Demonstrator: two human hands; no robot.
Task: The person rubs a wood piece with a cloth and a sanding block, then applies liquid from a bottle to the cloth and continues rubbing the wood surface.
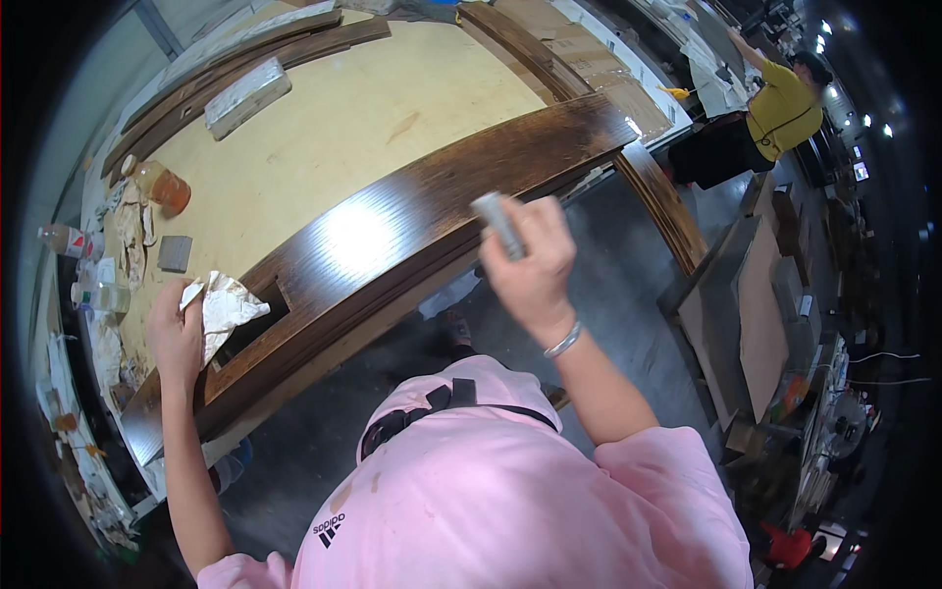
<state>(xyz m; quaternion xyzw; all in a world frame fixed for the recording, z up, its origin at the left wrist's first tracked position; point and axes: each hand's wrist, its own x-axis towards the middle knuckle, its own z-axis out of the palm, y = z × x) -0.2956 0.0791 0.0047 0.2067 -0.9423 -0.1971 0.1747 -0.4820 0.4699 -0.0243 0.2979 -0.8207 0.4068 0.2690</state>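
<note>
A long dark-brown wooden panel (432,201) with a glossy grain lies slantwise along the near edge of the table. Near its left end is a rectangular cut-out. My left hand (177,344) is closed on a crumpled white cloth (231,312) beside that opening. Over the panel's near edge, my right hand (535,270) grips a small grey block (498,224), which looks like a sanding sponge and is slightly blurred. Whether the block touches the wood I cannot tell. A second grey block (175,253) rests on the table beyond my left hand.
Bottles, one holding amber liquid (162,187), stand at the table's left. A wrapped block (247,98) and brown wooden strips (294,44) lie at the back of the pale tabletop (412,88). Cardboard sheets (736,314) lean at right. A person in yellow (780,113) works farther off.
</note>
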